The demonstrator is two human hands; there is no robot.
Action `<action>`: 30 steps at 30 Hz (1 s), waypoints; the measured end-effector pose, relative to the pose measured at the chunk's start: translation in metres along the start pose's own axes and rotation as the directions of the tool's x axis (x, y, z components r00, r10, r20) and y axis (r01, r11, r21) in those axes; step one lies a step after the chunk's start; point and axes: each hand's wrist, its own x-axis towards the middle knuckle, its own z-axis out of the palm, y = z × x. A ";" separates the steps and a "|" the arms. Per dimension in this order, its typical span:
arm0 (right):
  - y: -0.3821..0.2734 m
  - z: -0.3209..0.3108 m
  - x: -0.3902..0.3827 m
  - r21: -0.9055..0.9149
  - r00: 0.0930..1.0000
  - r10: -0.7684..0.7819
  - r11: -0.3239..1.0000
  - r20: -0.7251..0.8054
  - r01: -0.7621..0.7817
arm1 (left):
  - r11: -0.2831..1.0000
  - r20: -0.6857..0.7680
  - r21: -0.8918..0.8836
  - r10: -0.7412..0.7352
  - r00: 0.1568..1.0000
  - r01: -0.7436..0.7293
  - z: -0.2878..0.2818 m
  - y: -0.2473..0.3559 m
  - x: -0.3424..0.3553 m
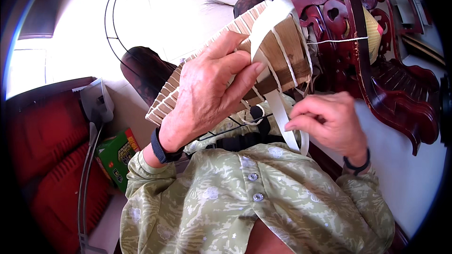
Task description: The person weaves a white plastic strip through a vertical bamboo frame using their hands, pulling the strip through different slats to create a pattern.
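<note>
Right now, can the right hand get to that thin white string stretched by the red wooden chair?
Probably yes. The right hand pinches the white strap just below the woven fan-like piece, and the thin string runs above it with nothing between. It would likely have to let go of the strap first.

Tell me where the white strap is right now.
In the head view, the white strap wraps over the upper right end of the ribbed woven piece held by the left hand; its tail runs down centre-right to the right hand, which pinches it.

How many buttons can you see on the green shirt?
2 buttons, one above the other down the middle of the green shirt, just below the hands. More may be hidden under the folds.
</note>
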 end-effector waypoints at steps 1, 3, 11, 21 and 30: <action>0.001 0.012 -0.011 0.001 0.992 0.124 0.992 -0.022 -0.124 | 1.000 0.046 0.001 -0.018 0.999 0.018 -0.004 0.001 -0.001; -0.001 0.031 -0.021 0.026 0.949 0.298 0.955 -0.099 -0.297 | 1.000 0.101 0.008 -0.005 0.995 0.004 -0.008 0.001 -0.002; -0.005 0.056 -0.026 0.294 0.873 0.486 0.840 -0.035 -0.456 | 0.999 0.147 -0.052 0.013 0.989 -0.005 -0.016 -0.012 -0.006; 0.095 0.011 -0.048 -0.219 0.520 0.520 0.818 0.677 -0.532 | 0.990 0.138 -0.141 0.008 0.990 0.011 -0.014 -0.014 -0.005; 0.028 0.025 -0.012 0.374 0.867 0.408 0.785 0.286 -0.493 | 0.989 0.105 -0.145 -0.006 0.995 0.021 -0.017 -0.015 0.004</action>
